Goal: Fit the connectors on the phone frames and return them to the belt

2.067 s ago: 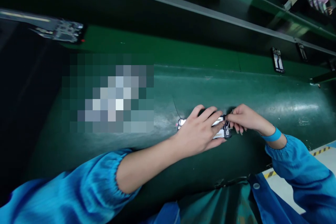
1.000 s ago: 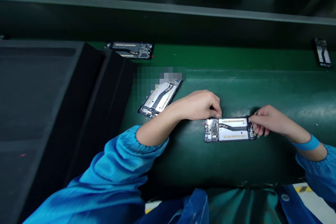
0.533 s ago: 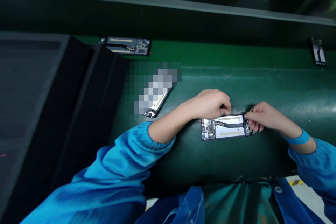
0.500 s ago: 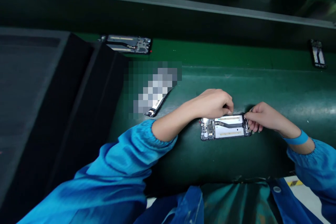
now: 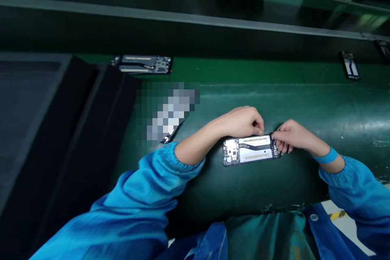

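Note:
An opened phone [image 5: 255, 148] lies flat on the green work surface, its circuit board on the left and a dark flex cable across its pale middle. Over its upper edge, my left hand [image 5: 243, 121] is closed, fingers curled and fingertips close to the rim. What those fingers hold, if anything, is hidden. At the phone's right end my right hand [image 5: 291, 135] pinches at the upper corner, its thumb and forefinger closed together. A thin dark thing shows at those fingertips, too small to name.
Left of my hands lies another phone part [image 5: 170, 133], mostly blurred out by pixels. An opened phone [image 5: 144, 65] sits on the far green strip [image 5: 228, 71], and another phone [image 5: 350, 66] at right. A black padded tray or box [image 5: 61, 138] fills the left side.
The whole view has shifted, so the phones and hands appear further left and slightly lower. Both hands keep nearly the same pose at the opened phone.

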A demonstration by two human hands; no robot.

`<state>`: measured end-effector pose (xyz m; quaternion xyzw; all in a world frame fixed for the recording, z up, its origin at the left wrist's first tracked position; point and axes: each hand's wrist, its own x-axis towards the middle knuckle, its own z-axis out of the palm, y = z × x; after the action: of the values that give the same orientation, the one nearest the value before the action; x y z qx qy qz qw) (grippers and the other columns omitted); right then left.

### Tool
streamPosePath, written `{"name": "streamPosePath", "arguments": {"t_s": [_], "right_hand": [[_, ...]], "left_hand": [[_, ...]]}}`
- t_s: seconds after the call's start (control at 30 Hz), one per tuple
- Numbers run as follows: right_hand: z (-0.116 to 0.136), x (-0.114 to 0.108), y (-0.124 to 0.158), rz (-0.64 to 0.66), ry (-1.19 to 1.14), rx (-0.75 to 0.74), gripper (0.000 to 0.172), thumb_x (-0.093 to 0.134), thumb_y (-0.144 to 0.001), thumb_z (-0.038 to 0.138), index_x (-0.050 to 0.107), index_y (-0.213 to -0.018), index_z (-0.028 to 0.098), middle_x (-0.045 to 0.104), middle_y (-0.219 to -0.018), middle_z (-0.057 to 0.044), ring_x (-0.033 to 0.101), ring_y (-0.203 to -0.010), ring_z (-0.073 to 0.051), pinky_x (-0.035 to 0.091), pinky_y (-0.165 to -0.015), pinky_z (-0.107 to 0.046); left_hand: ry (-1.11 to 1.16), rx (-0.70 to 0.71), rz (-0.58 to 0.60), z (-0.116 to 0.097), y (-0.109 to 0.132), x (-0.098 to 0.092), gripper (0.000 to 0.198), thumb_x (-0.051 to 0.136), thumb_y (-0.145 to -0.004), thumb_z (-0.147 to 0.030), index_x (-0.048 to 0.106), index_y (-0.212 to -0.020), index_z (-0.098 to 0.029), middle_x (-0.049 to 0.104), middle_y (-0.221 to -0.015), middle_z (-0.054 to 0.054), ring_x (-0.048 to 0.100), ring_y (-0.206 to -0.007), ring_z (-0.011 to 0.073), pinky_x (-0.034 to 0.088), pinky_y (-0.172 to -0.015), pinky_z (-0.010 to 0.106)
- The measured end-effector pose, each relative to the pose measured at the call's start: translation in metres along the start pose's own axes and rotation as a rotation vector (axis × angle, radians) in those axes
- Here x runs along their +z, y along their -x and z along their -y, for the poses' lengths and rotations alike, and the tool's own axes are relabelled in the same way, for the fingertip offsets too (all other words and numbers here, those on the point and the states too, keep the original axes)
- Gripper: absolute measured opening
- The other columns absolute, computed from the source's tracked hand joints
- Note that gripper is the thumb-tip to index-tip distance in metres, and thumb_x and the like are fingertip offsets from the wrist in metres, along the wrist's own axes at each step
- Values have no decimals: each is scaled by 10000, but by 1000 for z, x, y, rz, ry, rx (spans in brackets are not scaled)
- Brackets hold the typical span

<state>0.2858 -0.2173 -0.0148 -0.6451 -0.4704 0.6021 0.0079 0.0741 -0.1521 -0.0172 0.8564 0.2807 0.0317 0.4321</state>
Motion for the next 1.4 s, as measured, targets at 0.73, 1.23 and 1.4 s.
{"name": "streamPosePath", "arguments": {"t_s": [0.73, 1.23, 1.4], "right_hand": [[2, 1, -1, -2, 18, 8, 370, 538, -887, 98, 679, -546, 129, 687, -547, -84, 665, -450, -150, 484, -351, -140], [3, 6, 2, -52, 4, 14, 370, 548, -887, 92, 664, -539, 137, 675, -530, -61, 649, -435, -133, 456, -338, -129], [1, 6, 2, -61, 2, -6, 338, 551, -870, 95, 666, -554, 133, 684, -543, -59, 650, -441, -129, 461, -343, -129]], "left_hand": [[-41, -98, 3, -9, -15, 1, 159, 678, -774, -154, 803, -784, -251, 769, -818, -30, 664, -753, 152, 370, -615, 261], [-39, -209, -153, -17, 1, 24, 180, 629, -847, -236, 809, -854, -247, 768, -883, 9, 654, -768, 177, 421, -672, 285], [1, -252, -86, -16, -4, 19, 190, 642, -788, -200, 818, -837, -255, 779, -872, -7, 673, -773, 163, 460, -680, 260]]}}
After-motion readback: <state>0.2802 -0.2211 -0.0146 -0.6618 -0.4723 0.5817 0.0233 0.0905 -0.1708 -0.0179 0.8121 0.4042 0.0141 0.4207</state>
